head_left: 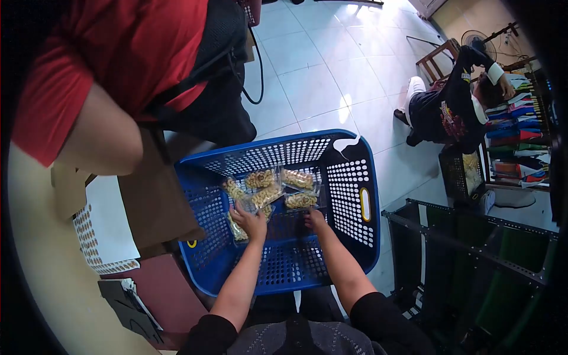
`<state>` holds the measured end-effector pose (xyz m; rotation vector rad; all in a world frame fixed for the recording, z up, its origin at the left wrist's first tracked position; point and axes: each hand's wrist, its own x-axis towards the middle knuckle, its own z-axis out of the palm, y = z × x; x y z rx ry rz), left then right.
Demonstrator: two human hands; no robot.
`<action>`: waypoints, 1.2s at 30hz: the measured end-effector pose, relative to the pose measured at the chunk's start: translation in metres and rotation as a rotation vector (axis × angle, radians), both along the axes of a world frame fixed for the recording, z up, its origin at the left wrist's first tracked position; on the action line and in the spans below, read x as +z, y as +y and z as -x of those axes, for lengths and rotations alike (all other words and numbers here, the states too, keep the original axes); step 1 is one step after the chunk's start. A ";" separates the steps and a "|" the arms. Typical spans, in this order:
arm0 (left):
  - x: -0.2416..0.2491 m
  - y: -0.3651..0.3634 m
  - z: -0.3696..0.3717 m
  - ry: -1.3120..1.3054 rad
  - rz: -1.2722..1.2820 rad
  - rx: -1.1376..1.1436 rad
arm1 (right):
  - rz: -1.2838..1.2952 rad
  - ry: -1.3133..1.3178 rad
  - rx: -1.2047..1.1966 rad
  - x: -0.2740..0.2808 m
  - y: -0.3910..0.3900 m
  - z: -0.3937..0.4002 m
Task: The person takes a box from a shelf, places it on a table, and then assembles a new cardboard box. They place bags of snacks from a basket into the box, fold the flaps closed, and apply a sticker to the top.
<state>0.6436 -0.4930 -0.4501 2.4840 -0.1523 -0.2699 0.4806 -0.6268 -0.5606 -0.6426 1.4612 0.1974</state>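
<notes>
A blue plastic basket (284,291) with perforated walls stands in front of me. Several clear packets of small ring-shaped snacks lie inside it, one packet (297,178) near the far wall and another (259,179) to its left. My left hand (249,225) is closed at the edge of a snack packet (266,196) among the left group; part of its grip is hidden. Farther right, my right hand (316,220) has its fingers curled at the near edge of a snack packet (300,201).
A person in a red shirt (142,47) stands close at the upper left, beside brown cardboard (157,207). Another person (447,115) is by a rack of colourful items (518,136). Dark metal shelving (473,254) stands on the right.
</notes>
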 end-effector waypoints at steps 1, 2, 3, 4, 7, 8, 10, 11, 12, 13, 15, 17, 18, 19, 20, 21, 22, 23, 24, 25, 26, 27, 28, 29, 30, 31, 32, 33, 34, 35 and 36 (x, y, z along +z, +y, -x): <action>-0.004 -0.004 -0.001 -0.140 -0.020 -0.186 | -0.022 -0.041 -0.104 -0.004 0.000 -0.004; -0.008 -0.009 -0.001 -0.279 -0.039 -0.373 | -0.030 -0.035 -0.108 -0.006 0.001 -0.007; -0.007 -0.017 0.004 -0.244 -0.022 -0.519 | -0.036 -0.011 -0.222 -0.009 0.001 -0.009; -0.012 -0.026 0.008 -0.232 -0.024 -0.516 | -0.041 0.014 -0.336 -0.008 0.001 -0.013; -0.025 -0.045 0.022 0.033 0.064 -0.873 | -0.057 0.006 -0.485 -0.013 0.008 -0.019; -0.028 -0.051 0.025 0.088 0.022 -0.899 | -0.059 -0.023 -0.524 -0.016 0.005 -0.021; -0.040 -0.061 0.027 0.145 -0.014 -0.925 | -0.087 -0.013 -0.497 -0.023 -0.002 -0.016; -0.046 -0.068 0.025 0.140 -0.143 -0.909 | -0.121 -0.006 -0.470 -0.024 -0.005 -0.013; -0.052 -0.074 0.023 0.134 -0.273 -0.891 | -0.155 0.001 -0.442 -0.025 -0.007 -0.008; -0.057 -0.078 0.020 0.162 -0.364 -0.938 | -0.137 -0.056 -0.417 -0.025 -0.010 -0.003; -0.058 -0.084 0.020 0.168 -0.405 -0.954 | -0.103 -0.077 -0.391 -0.021 -0.015 -0.005; -0.060 -0.086 0.020 0.142 -0.476 -0.992 | -0.002 -0.086 -0.348 -0.009 -0.013 -0.014; -0.054 -0.084 0.026 0.129 -0.469 -0.988 | 0.089 -0.129 -0.393 -0.005 -0.005 -0.013; -0.046 -0.083 0.032 0.185 -0.434 -0.969 | 0.173 -0.068 -0.460 0.006 0.001 -0.020; -0.037 -0.081 0.039 0.241 -0.399 -0.951 | 0.257 -0.008 -0.529 0.017 0.006 -0.027; -0.026 -0.078 0.044 0.240 -0.346 -0.909 | 0.406 0.109 -0.410 0.015 0.011 -0.028; -0.017 -0.076 0.048 0.298 -0.294 -0.859 | 0.553 0.228 -0.291 0.029 0.009 -0.035; -0.006 -0.072 0.053 0.309 -0.228 -0.812 | 0.542 0.232 -0.353 0.046 0.008 -0.037; 0.003 -0.070 0.058 0.320 -0.161 -0.766 | 0.645 0.182 -0.409 0.042 0.011 -0.037; 0.018 -0.068 0.060 0.307 -0.155 -0.765 | 0.672 0.128 -0.457 0.068 0.008 -0.040; 0.035 -0.065 0.061 0.359 -0.057 -0.720 | 0.698 0.073 -0.505 0.096 0.006 -0.044; 0.048 -0.061 0.063 0.410 0.040 -0.672 | 0.704 0.059 -0.505 0.106 0.004 -0.041; 0.054 -0.056 0.064 0.396 0.046 -0.670 | 0.757 -0.030 -0.448 0.116 0.001 -0.035; 0.061 -0.050 0.064 0.444 0.261 -0.604 | 0.808 -0.120 -0.390 0.127 -0.001 -0.030; 0.069 -0.044 0.063 0.488 0.475 -0.535 | 0.821 -0.142 -0.345 0.151 0.001 -0.026; 0.086 -0.040 0.062 0.598 0.578 -0.452 | 0.853 -0.219 -0.301 0.169 0.002 -0.020; 0.103 -0.035 0.062 0.707 0.677 -0.372 | 0.884 -0.296 -0.256 0.187 0.005 -0.014; 0.117 -0.028 0.060 0.709 0.742 -0.380 | 0.895 -0.312 -0.255 0.211 0.010 -0.011; 0.133 -0.022 0.058 0.711 0.808 -0.389 | 0.892 -0.378 -0.174 0.236 0.016 -0.006; 0.149 -0.014 0.060 0.756 0.862 -0.378 | 0.889 -0.443 -0.091 0.256 0.022 -0.002; 0.163 -0.004 0.063 0.731 0.874 -0.376 | 0.852 -0.544 -0.047 0.269 0.030 0.001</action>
